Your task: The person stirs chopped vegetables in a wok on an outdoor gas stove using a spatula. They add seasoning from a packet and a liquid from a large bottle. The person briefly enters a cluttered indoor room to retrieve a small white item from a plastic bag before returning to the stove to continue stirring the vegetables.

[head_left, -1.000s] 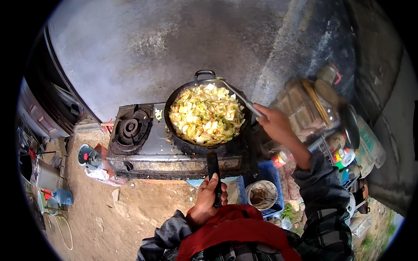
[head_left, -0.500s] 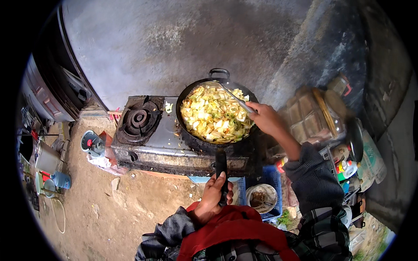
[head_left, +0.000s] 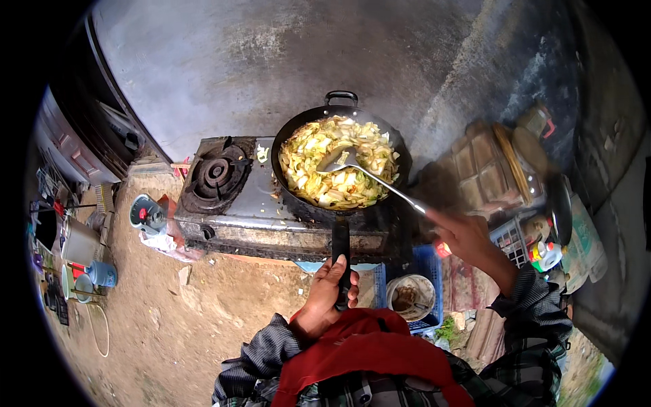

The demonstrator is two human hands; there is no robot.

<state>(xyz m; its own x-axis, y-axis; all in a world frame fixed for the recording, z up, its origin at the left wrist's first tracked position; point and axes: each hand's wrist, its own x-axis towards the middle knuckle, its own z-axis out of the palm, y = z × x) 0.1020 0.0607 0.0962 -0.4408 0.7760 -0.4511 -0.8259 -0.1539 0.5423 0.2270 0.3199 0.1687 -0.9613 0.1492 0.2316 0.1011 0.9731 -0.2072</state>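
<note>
A black wok (head_left: 287,139) full of chopped cabbage (head_left: 316,181) sits on the right side of a two-burner gas stove (head_left: 263,232). My left hand (head_left: 328,292) is wrapped round the wok's long black handle (head_left: 340,245), just in front of my red apron (head_left: 366,346). In my right hand (head_left: 461,239), right of the wok and a little blurred, is the end of a long metal spatula (head_left: 386,184). The spatula's blade rests on top of the cabbage near the middle of the wok, and some leaves look browned.
Left of the wok is the bare burner (head_left: 217,173), with a cabbage scrap (head_left: 262,153) beside it. A grey concrete wall (head_left: 203,74) rises behind. Below the stove's right end, a blue crate (head_left: 427,271) holds a dirty white bucket (head_left: 411,297). Bottles (head_left: 546,256) stand at right.
My right hand has moved right and toward me, drawing the spatula from the wok's far side to its middle. The wok sits slightly higher in view; my left hand keeps its handle.
</note>
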